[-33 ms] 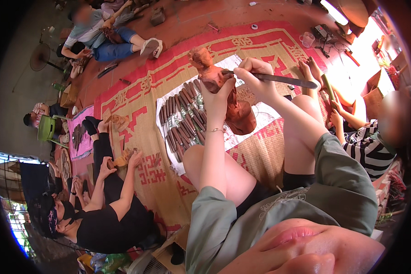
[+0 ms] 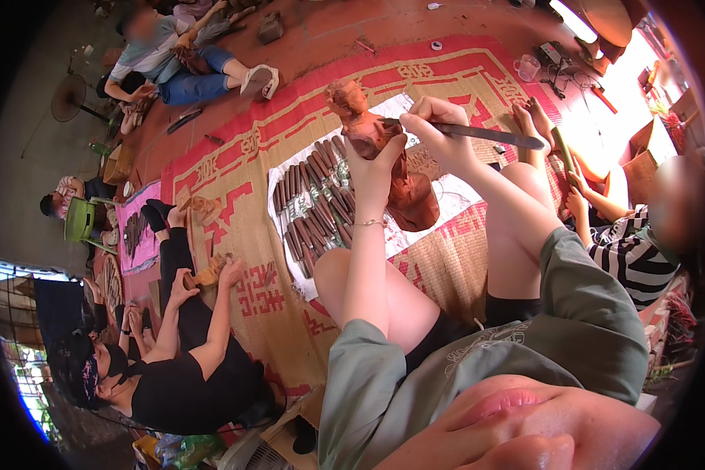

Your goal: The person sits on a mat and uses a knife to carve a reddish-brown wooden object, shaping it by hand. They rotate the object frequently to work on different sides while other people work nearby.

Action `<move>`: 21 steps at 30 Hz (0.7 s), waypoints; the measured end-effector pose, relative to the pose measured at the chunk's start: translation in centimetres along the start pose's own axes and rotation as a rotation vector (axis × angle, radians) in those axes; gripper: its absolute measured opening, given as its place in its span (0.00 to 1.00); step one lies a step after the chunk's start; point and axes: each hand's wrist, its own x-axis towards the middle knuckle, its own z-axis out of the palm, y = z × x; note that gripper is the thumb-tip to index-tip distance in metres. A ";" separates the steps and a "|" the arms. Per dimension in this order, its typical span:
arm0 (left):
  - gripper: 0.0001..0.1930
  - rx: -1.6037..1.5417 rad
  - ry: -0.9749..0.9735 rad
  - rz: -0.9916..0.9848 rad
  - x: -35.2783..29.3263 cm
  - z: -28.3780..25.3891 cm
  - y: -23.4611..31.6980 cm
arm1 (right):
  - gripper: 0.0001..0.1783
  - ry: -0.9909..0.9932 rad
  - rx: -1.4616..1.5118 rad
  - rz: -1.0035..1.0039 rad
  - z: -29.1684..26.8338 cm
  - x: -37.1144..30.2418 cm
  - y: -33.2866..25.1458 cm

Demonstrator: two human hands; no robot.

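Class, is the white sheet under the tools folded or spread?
Spread: the white sheet lies open on the mat beneath rows of tools.

The left arm point(image 2: 366, 270) points up nearly straight, the left hand point(image 2: 374, 166) gripping, its thumb point(image 2: 392, 151) angled out to the right. The right arm point(image 2: 517, 205) slants up and leftward, the right hand point(image 2: 440, 135) curled in a pinch just beside the left.

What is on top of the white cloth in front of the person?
Rows of brown-handled tools lie on the white cloth; a brown patch is unclear. The left hand and reddish carved figure hide part of the cloth; anything behind them cannot be seen.
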 end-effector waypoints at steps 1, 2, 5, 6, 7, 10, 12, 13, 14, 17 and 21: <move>0.26 -0.013 -0.010 0.031 0.2 -0.1 -0.5 | 0.12 -0.011 -0.033 0.032 -0.1 0.2 0.0; 0.26 -0.026 -0.022 0.013 0.2 0.0 -0.5 | 0.12 -0.022 -0.014 0.019 -0.1 0.2 0.3; 0.26 -0.041 -0.037 -0.017 0.2 0.1 -0.5 | 0.13 -0.057 0.014 -0.008 -0.4 0.1 1.1; 0.26 -0.030 -0.028 -0.012 0.2 0.0 -0.9 | 0.13 -0.071 0.005 -0.008 -0.6 0.1 1.0; 0.26 -0.018 -0.019 -0.006 0.2 -0.2 -1.2 | 0.13 -0.085 -0.005 -0.007 -0.8 0.1 1.0; 0.26 -0.003 -0.017 -0.020 0.1 -0.3 -1.5 | 0.13 -0.078 -0.036 0.028 -0.9 0.0 0.9; 0.26 -0.029 -0.021 -0.040 0.0 0.0 -1.4 | 0.14 -0.071 -0.053 -0.005 -1.0 -0.2 0.8; 0.26 -0.048 -0.024 -0.047 -0.1 0.2 -1.3 | 0.14 -0.071 -0.057 -0.016 -1.3 -0.3 1.1; 0.26 -0.064 -0.024 -0.055 -0.2 0.3 -1.2 | 0.15 -0.070 -0.059 -0.024 -1.2 -0.4 1.2; 0.23 -0.118 0.003 -0.075 -0.1 0.2 -1.3 | 0.15 -0.052 0.007 -0.044 -0.8 -0.8 1.2; 0.22 -0.128 -0.021 -0.085 0.1 0.0 -0.6 | 0.15 -0.016 0.086 -0.042 -0.6 -0.8 0.8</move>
